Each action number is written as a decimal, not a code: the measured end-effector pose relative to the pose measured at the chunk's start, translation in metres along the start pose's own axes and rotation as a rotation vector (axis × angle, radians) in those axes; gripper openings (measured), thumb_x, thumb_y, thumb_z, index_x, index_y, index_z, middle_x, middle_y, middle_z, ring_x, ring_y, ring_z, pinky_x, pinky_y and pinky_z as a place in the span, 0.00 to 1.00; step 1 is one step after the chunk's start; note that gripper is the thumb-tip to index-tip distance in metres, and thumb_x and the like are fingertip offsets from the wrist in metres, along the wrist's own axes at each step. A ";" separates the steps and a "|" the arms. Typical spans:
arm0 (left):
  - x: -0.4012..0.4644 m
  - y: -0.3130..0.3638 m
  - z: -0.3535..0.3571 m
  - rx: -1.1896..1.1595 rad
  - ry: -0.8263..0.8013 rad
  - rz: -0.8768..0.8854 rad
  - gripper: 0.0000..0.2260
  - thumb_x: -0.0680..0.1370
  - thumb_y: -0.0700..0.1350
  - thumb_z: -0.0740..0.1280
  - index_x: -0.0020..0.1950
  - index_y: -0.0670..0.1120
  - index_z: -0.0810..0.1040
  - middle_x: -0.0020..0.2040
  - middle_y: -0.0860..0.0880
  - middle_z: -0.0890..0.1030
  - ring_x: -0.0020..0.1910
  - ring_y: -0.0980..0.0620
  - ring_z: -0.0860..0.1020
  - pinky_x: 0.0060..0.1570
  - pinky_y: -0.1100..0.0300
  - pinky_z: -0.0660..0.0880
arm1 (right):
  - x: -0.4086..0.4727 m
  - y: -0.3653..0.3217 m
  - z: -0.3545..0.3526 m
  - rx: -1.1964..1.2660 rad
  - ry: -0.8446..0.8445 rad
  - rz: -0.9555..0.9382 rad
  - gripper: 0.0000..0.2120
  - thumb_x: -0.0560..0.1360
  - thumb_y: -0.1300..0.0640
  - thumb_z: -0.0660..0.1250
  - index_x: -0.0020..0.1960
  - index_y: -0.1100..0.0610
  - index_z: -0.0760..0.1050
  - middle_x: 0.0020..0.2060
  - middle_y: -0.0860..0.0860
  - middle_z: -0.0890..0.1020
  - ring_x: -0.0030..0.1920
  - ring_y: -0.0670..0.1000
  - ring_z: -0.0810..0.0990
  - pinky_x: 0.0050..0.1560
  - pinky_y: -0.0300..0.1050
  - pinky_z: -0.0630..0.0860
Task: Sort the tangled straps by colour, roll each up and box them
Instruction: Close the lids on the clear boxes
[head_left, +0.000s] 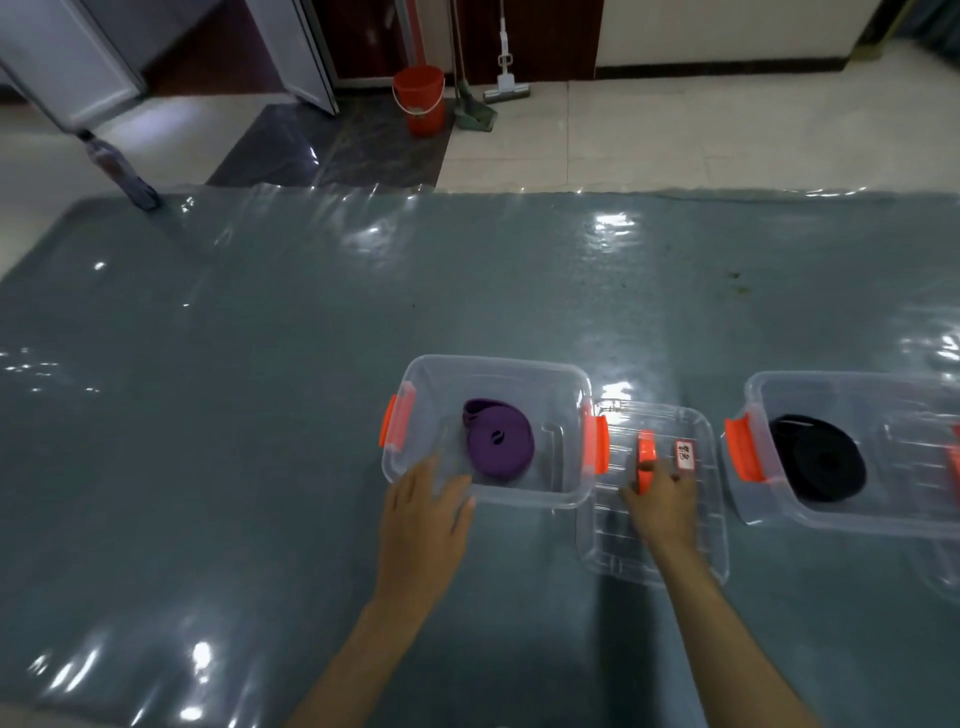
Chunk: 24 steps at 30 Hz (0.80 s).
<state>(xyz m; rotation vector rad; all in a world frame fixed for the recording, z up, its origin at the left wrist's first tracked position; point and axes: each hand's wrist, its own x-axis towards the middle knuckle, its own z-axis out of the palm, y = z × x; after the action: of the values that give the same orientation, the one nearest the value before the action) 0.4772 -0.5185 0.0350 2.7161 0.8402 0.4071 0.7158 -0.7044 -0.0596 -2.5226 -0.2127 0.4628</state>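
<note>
Plastic-covered grey mat (311, 338), near edge. My left hand (423, 512) flat, steadying purple strap's box (519, 370); right hand (662, 501) grips lid handle (645, 457), likely for closing.

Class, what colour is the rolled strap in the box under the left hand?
Purple, seen clearest in the head view.

Two bare forearms come into view from the bottom edge. No sleeve covers them as far as the edge, and no glove is on the left hand (423, 512) or the right hand (662, 506). No watch, ring or bracelet shows on the wrists or the visible fingers. The fingernails look short and plain.
</note>
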 end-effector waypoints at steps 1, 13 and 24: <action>-0.010 -0.001 0.002 0.023 0.010 0.002 0.16 0.77 0.44 0.77 0.64 0.45 0.85 0.66 0.40 0.81 0.63 0.37 0.81 0.62 0.41 0.79 | 0.003 0.000 0.003 -0.027 -0.037 0.026 0.17 0.78 0.58 0.73 0.65 0.61 0.79 0.66 0.66 0.74 0.62 0.67 0.76 0.64 0.59 0.76; -0.041 -0.009 0.042 0.068 -0.152 -0.108 0.49 0.75 0.41 0.69 0.85 0.59 0.40 0.86 0.50 0.37 0.85 0.47 0.37 0.80 0.38 0.59 | -0.005 0.012 -0.022 -0.003 0.006 0.012 0.13 0.70 0.66 0.75 0.52 0.64 0.75 0.49 0.65 0.83 0.49 0.66 0.83 0.50 0.57 0.80; -0.044 -0.004 0.036 0.003 -0.121 -0.079 0.43 0.76 0.33 0.64 0.86 0.52 0.48 0.86 0.45 0.45 0.86 0.42 0.43 0.80 0.42 0.59 | -0.108 0.057 -0.058 0.264 -0.007 0.055 0.12 0.67 0.66 0.78 0.43 0.53 0.80 0.35 0.50 0.84 0.36 0.54 0.83 0.40 0.48 0.77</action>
<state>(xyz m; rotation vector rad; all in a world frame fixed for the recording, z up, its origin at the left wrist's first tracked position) 0.4528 -0.5471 -0.0077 2.6692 0.9111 0.2233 0.6397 -0.8073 -0.0157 -2.2731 -0.0791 0.4878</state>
